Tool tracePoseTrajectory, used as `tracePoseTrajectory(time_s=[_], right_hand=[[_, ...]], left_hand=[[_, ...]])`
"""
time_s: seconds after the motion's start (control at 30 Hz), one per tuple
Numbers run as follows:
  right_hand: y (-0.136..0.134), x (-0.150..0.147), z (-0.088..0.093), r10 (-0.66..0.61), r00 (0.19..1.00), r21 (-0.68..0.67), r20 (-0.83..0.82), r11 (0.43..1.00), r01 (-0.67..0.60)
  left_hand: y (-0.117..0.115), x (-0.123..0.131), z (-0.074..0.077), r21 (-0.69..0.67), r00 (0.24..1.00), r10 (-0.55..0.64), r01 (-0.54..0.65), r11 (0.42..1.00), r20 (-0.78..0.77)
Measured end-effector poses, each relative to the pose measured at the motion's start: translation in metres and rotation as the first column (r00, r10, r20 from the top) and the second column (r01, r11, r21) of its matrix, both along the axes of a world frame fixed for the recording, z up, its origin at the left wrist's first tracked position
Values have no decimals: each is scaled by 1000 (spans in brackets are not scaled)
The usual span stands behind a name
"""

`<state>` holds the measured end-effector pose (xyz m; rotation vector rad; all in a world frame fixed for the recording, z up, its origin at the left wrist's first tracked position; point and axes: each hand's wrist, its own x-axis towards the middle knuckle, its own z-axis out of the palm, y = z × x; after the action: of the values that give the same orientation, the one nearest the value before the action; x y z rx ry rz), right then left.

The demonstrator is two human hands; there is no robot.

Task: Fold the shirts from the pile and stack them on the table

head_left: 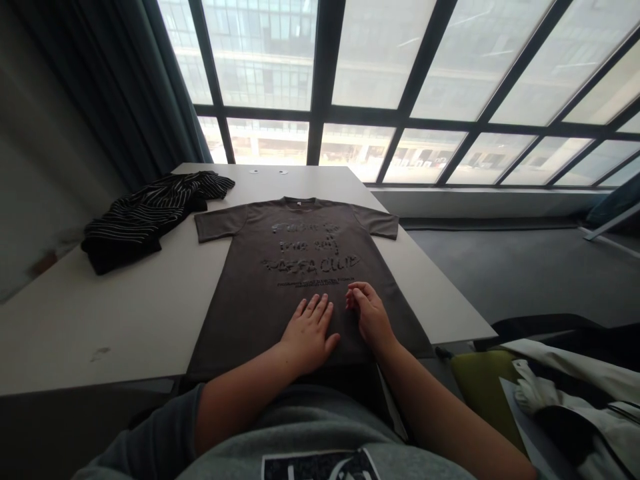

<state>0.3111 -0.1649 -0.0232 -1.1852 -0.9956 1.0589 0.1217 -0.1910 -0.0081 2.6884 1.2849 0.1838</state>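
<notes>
Hiding part of T-shirt [305, 275]: hands [309, 335].

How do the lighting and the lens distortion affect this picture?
In the head view, glare washes out the windows and the curtain is very dark; the window bars at right slant, suggesting wide-angle stretch; the T-shirt has small print too soft to read fully.

Backlit view, bright daylight through window panes [383, 53] beyond the left hand [307, 337] and right hand [373, 317], washed-out glare there, dim shirt [240, 313] under the hands, curtain [125, 73] leftward beyond them in shadow, window bars [327, 60] slanting with wide-angle distortion, shirt print [320, 267] slightly soft
</notes>
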Motion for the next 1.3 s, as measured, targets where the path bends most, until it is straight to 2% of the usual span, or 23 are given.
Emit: tracePoseTrajectory(time_s=[0.27,0.5,0.6,0.67,0.73,0.93,1.03,1.13,1.3], right_hand=[[-3,1,5,44,998,-2,35,999,-44],[-6,0,9,44,994,9,-100,999,-44],[-6,-1,10,53,988,13,-145,999,-52],[-6,-2,11,49,984,18,-172,999,-47],[-6,-3,11,34,980,28,-198,999,-29],[-3,-1,6,-71,973,90,-221,992,93],[-2,0,1,-181,962,105,-203,973,205],[-2,1,-1,-222,954,93,-199,965,244],[-3,1,1,-166,973,88,-164,979,182]], left_hand=[[-12,-31,-6,34,998,30,-29,999,-49],[-33,-91,-19,109,986,110,-97,989,-128],[-39,-105,-19,105,977,146,-131,986,-153],[-38,-100,-15,115,975,170,-154,981,-146],[-30,-82,-9,125,977,168,-151,980,-130],[11,18,6,107,992,94,-85,991,-84],[26,52,6,78,989,131,-125,989,-72],[36,58,2,20,977,205,-204,979,-60],[46,21,-1,-22,951,299,-302,953,-83]])
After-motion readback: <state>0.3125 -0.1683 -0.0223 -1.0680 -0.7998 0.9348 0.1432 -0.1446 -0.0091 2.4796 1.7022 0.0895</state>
